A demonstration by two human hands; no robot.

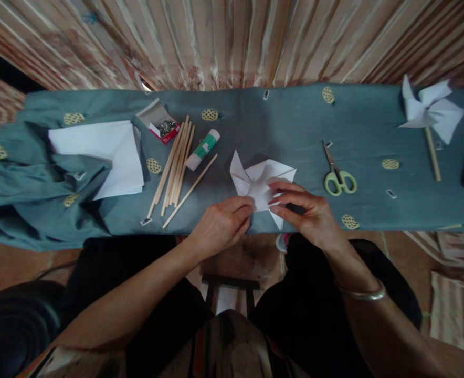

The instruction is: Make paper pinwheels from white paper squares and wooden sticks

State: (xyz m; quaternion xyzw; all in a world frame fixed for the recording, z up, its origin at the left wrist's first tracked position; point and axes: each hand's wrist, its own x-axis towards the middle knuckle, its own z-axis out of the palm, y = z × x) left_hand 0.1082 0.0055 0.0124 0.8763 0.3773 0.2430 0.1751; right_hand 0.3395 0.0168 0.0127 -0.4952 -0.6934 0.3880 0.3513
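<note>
1. Your folded paper sits mid-desk by the near edge, straight in front of you, probably so both hands reach it without stretching. Flaps stick up at its left and right; one point hangs toward you.
2. Your left hand has the near-left edge: grip closed, thumb and fingers pressed together in a pinch on the paper. Looks like it anchors the sheet and keeps it from sliding.
3. Your right hand is at the paper's right side, grip part open, fingers curved and a bit spread, tips at the folds. Can't tell if a flap is pinched there; probably steadying springy folds.
4. Left side, supplies: white stack, open box of small metal bits, sticks bunched, glue just right of them. One loose stick lies nearer the paper. Likely parked there for left-side pickup.
5. Scissors lie right of your right hand, handles toward you, handy to grab.
6. Pinwheel on its stick, far right, well apart, likely so nothing crushes its blades.
</note>
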